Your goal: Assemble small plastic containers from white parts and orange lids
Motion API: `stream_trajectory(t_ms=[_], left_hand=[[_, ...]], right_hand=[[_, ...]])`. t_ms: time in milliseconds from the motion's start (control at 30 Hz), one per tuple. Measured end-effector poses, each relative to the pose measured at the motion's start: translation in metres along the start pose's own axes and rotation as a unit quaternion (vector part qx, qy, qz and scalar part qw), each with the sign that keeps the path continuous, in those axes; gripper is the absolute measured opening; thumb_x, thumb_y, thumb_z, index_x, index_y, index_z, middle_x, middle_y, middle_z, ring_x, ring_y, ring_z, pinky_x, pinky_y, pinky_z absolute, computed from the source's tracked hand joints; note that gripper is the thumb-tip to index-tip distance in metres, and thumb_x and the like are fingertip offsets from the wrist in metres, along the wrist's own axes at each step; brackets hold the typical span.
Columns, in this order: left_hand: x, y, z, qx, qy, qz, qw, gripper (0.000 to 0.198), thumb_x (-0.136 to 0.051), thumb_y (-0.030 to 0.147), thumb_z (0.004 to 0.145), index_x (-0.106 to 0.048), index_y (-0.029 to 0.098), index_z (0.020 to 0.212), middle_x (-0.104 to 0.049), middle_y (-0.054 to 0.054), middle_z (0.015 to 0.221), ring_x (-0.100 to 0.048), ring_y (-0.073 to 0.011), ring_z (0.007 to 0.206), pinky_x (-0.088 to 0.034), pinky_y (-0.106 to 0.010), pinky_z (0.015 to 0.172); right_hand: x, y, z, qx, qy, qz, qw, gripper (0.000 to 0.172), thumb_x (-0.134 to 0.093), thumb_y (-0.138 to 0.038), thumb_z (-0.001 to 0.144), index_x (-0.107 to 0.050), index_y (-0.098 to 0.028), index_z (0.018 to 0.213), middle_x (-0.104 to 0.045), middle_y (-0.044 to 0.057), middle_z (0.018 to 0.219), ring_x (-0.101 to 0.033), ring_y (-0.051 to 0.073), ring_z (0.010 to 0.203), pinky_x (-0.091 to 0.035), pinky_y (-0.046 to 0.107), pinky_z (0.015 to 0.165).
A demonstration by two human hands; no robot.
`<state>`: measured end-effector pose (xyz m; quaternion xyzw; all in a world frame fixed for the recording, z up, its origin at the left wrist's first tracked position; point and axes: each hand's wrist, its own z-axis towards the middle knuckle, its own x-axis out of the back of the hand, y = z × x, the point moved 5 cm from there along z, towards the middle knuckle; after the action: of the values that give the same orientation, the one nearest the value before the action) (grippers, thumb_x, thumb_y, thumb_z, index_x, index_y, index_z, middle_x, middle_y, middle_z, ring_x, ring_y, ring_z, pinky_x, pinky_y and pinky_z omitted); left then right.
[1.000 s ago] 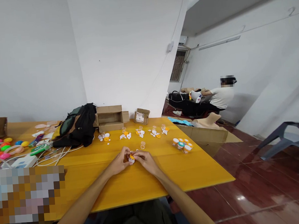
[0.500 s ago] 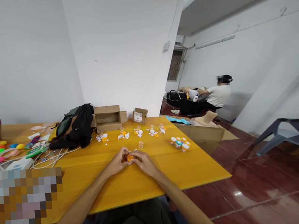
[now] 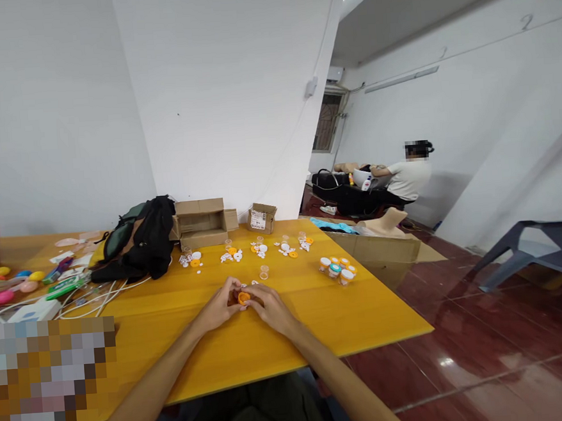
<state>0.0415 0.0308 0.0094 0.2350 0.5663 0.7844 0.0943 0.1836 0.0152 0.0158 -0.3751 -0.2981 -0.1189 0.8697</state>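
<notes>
Over the front middle of the yellow table [image 3: 214, 362], an orange ring-shaped lid [image 3: 243, 298] is held between both hands. My left hand [image 3: 224, 304] is closed on its left side, and my right hand [image 3: 267, 302] grips it from the right. Part of the lid is hidden by the fingers. Just beyond my fingers lie a few small white pieces [image 3: 254, 282]. A small clear cup [image 3: 264, 272] stands a little farther back. Behind it runs a row of small piles, each with white pieces, an orange ring [image 3: 256, 249] and a clear cup.
Lidded jars [image 3: 334, 269] stand grouped at the right. An open cardboard box [image 3: 201, 224], a smaller box [image 3: 262, 218] and a black bag [image 3: 154, 238] line the back. Cables and colourful balls lie left. Another person [image 3: 410, 179] sits beyond the table.
The view has shifted very slightly. Both hands keep hold of the orange lid, which looks slightly turned between the fingers. The things on the table stay where they were.
</notes>
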Motion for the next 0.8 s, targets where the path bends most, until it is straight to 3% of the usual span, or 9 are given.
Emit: stream_trajectory(t_ms=[800], left_hand=[[-0.001,0.001,0.001,-0.009,-0.001,0.008,1.000,0.030,-0.070,0.029,0.077,-0.046,0.022,0.094,-0.053,0.002,0.089,-0.051,-0.0140,0.079,-0.044,-0.028,0.078]], right_hand=[[-0.002,-0.013,-0.002,0.050,-0.037,-0.076,0.995,0.035,-0.046,-0.009,0.093,-0.072,-0.027,0.107,-0.065,0.008,0.108,-0.062,0.020,0.103,-0.051,0.035,0.091]])
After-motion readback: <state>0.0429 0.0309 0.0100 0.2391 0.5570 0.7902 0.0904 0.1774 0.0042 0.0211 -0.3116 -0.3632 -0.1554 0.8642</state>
